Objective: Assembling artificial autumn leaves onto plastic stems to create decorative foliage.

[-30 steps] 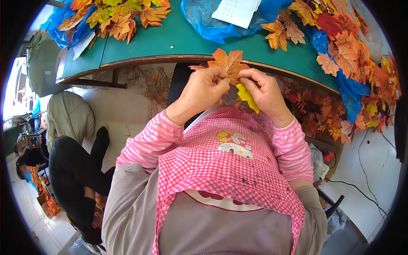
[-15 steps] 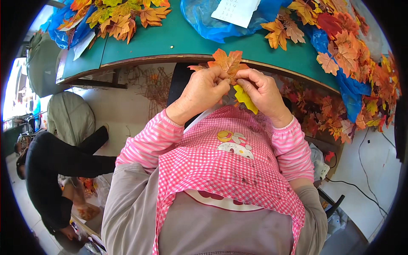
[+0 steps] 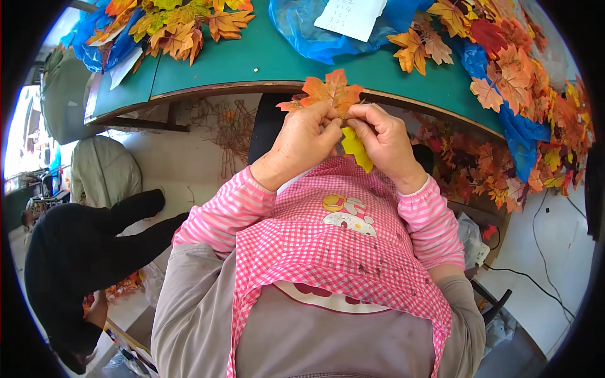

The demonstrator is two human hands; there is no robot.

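Both hands meet above my lap, just in front of the table's near edge. My left hand (image 3: 305, 135) is closed in a pinch at the base of an orange artificial maple leaf (image 3: 334, 91), whose points spread out beyond the fingers. Close beside it, my right hand (image 3: 381, 135) pinches with thumb and forefinger where the leaves come together. A yellow artificial leaf (image 3: 357, 150) hangs below the right thumb. The stems between the fingertips are hidden, so how the leaves join cannot be seen.
On the green table (image 3: 220, 63) lie orange and yellow leaves (image 3: 179, 28), a blue plastic bag (image 3: 302, 38) and a paper slip (image 3: 350, 17). More leaves (image 3: 513, 82) heap over the right side. A person in black (image 3: 82, 252) bends at left. A cable (image 3: 535, 283) crosses the floor.
My hands stay together while the orange leaf has shifted slightly left and up. The yellow leaf has swung slightly left. The person in black at left has bent lower.
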